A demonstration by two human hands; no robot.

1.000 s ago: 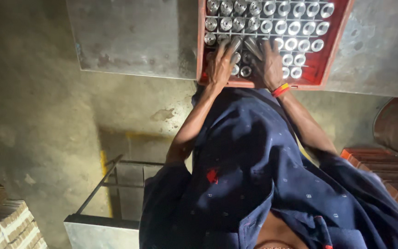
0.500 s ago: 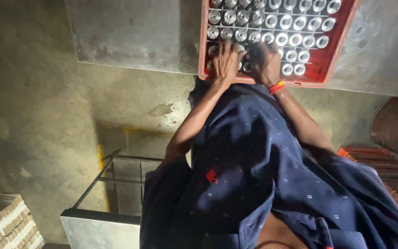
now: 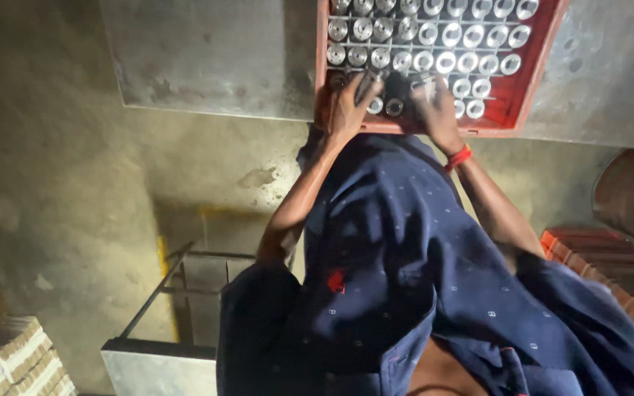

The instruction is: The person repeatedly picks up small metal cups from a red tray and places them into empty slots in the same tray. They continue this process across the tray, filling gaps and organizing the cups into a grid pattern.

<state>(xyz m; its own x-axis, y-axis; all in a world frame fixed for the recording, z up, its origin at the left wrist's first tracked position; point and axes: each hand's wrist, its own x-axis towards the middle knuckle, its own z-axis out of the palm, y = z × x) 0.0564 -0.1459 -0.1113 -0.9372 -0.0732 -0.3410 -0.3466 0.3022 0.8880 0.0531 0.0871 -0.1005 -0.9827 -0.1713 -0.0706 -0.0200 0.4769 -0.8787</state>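
Hands at work over a red plastic crate (image 3: 530,81) of shiny metal cylinders (image 3: 434,44), which sits on a grey metal table (image 3: 207,59) at twelve o'clock from me. My left hand (image 3: 345,106) curls its fingers around one or two cylinders at the crate's near left corner, while my right hand (image 3: 434,106), a red band (image 3: 459,157) at its wrist, presses down among the near rows; I cannot tell whether it grips any. Stacked boxes (image 3: 16,359) lie at eight o'clock, another red crate (image 3: 596,257) at four.
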